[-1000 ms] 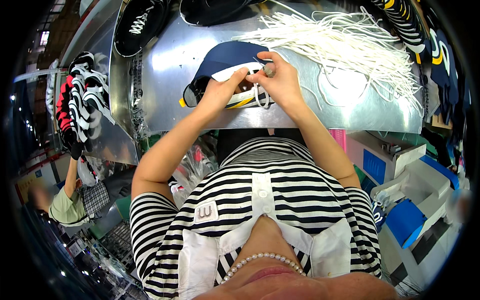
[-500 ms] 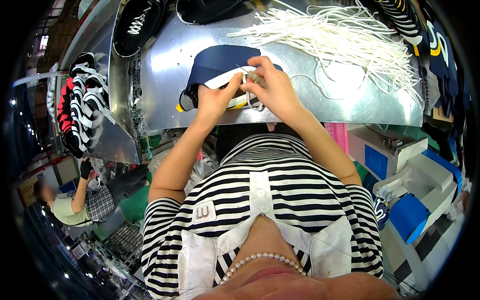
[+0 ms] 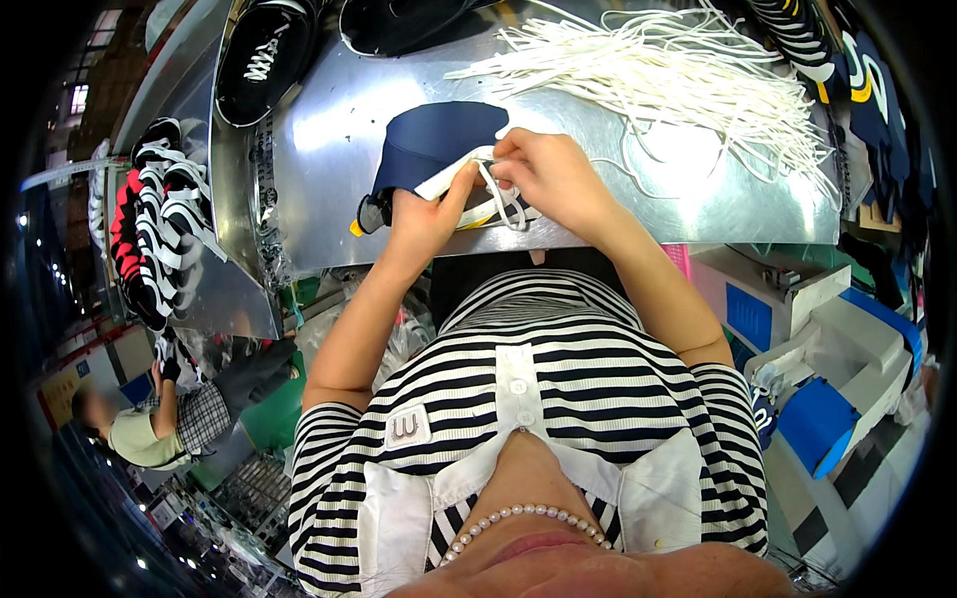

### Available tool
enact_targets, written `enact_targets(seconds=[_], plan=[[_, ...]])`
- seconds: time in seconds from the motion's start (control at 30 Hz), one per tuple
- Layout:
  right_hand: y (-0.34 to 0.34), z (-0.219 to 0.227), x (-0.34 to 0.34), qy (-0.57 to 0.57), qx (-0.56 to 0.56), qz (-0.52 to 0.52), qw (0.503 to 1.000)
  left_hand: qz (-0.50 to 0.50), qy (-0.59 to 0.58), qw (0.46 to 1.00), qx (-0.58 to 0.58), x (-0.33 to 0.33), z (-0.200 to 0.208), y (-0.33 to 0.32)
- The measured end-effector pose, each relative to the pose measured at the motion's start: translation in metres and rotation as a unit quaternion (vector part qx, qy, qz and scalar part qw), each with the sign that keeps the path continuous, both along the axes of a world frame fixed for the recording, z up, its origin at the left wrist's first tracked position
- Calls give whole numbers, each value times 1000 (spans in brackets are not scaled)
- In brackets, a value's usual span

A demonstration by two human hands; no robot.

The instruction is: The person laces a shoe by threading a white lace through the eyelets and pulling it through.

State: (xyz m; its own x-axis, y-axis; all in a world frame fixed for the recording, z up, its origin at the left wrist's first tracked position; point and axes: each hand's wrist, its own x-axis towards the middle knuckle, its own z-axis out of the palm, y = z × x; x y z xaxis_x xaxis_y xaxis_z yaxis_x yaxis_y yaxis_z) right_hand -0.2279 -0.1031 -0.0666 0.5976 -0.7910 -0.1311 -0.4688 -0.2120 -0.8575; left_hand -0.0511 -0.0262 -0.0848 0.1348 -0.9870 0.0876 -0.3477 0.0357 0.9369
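A navy shoe upper [image 3: 434, 145] with a white eyelet strip and yellow trim lies near the table's front edge. My left hand [image 3: 427, 217] grips it, the thumb pressed on the white strip. My right hand [image 3: 558, 177] is closed in a pinch at the upper's right end, by the white shoelace [image 3: 511, 204]. Part of that lace loops down over the upper's near side. Fingers hide the pinch point, and I cannot make out whether the lace tip or something else is between them.
A heap of white shoelaces [image 3: 658, 80] covers the metal table's [image 3: 329, 189] back right. Dark shoes [image 3: 267, 65] stand at the back left. Stacked shoe uppers [image 3: 164, 219] fill a left-hand surface. A grey machine with a blue part [image 3: 817, 424] stands at lower right; another person [image 3: 150, 429] is at lower left.
My right hand has shifted slightly right and down, its fingers now drawn together. The upper has tilted a little, and the lace loop hangs wider. The other person's arms have moved.
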Motion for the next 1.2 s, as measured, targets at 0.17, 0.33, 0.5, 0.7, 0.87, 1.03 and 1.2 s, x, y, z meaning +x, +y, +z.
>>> enact_targets(seconds=[0.17,0.33,0.5,0.7,0.87,1.03,1.2], plan=[[-5,3,24,89,-29,24,995,-11,41,999,23,-2,-2,6],[-11,20,0,112,-121,62,984,-17,126,971,203,16,3,-8],[-23,-19,11,-130,-68,-77,986,-12,147,979,140,2,4,-17],[-24,-45,22,-161,-66,-93,980,65,32,985,155,7,-4,-36],[-27,-50,30,-81,-105,-159,978,-115,294,900,301,36,38,-22],[-24,-60,34,-59,-160,-206,964,10,640,768,15,92,133,29],[-24,-60,39,-81,-161,-210,961,21,-19,999,40,43,90,29]])
